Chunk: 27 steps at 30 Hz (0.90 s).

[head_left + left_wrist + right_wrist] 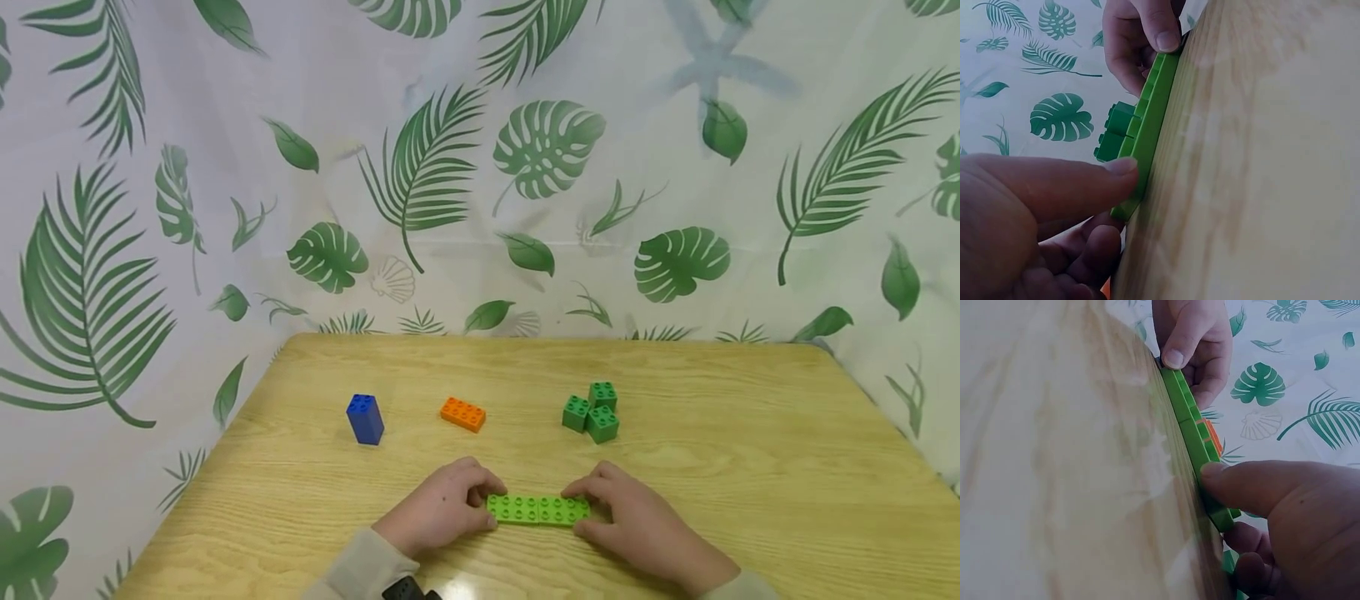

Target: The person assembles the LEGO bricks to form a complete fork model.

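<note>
Two flat lime-green toy bricks point(513, 509) lie end to end on the wooden table, with a thin seam where they meet. At the row's left end my left hand point(447, 507) pinches it between thumb and fingers. My right hand point(641, 523) holds the right end the same way. In the left wrist view the left thumb point(1085, 181) presses the bricks' near side. The right wrist view shows the right thumb point(1254, 484) against that side too. Both bricks sit level, studs up; the fingers partly hide their outer ends.
Beyond the hands, a tall blue brick stack point(366, 420) stands at left and an orange brick point(462, 413) lies near the middle. Three small dark-green bricks point(602, 423) cluster at right. A leaf-patterned curtain point(562, 275) hangs behind the table point(750, 433).
</note>
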Motion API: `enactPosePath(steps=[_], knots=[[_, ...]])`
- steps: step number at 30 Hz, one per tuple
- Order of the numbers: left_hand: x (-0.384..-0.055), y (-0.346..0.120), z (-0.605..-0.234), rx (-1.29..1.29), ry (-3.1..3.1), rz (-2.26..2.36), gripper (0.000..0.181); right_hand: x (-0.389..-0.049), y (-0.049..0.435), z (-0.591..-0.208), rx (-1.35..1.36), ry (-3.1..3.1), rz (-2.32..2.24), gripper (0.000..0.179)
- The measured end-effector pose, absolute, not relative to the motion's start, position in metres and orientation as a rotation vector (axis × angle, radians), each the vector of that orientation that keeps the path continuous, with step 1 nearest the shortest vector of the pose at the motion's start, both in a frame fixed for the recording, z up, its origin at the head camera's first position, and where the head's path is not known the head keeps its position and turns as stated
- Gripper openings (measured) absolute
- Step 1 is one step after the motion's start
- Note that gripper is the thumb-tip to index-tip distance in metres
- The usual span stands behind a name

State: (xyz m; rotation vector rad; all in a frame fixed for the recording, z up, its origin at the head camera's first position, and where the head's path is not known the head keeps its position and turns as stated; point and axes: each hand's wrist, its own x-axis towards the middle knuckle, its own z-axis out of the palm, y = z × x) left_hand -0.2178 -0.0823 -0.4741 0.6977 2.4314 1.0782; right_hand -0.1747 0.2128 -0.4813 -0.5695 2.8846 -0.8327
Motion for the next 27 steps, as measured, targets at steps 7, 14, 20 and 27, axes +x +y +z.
enactPosePath(steps=[7, 14, 20, 27], knots=[[-0.2180, -0.0821, -0.4722, 0.703, 2.455, 1.067, 0.028, -0.1765, 0.2113, -0.4779, -0.587, 2.889, -0.854, 0.030], [-0.2177, -0.0839, -0.4718, 0.700, 2.468, 1.054, 0.029, -0.1776, 0.2104, -0.4780, -0.599, 2.862, -0.874, 0.029], [-0.2173, -0.0855, -0.4731, 0.704, 2.454, 1.072, 0.030, -0.1768, 0.2099, -0.4774, -0.570, 2.846, -0.926, 0.035], [-0.2175, -0.0836, -0.4743, 0.717, 2.437, 1.088, 0.030, -0.1802, 0.2169, -0.4719, -0.422, 2.847, -1.034, 0.042]])
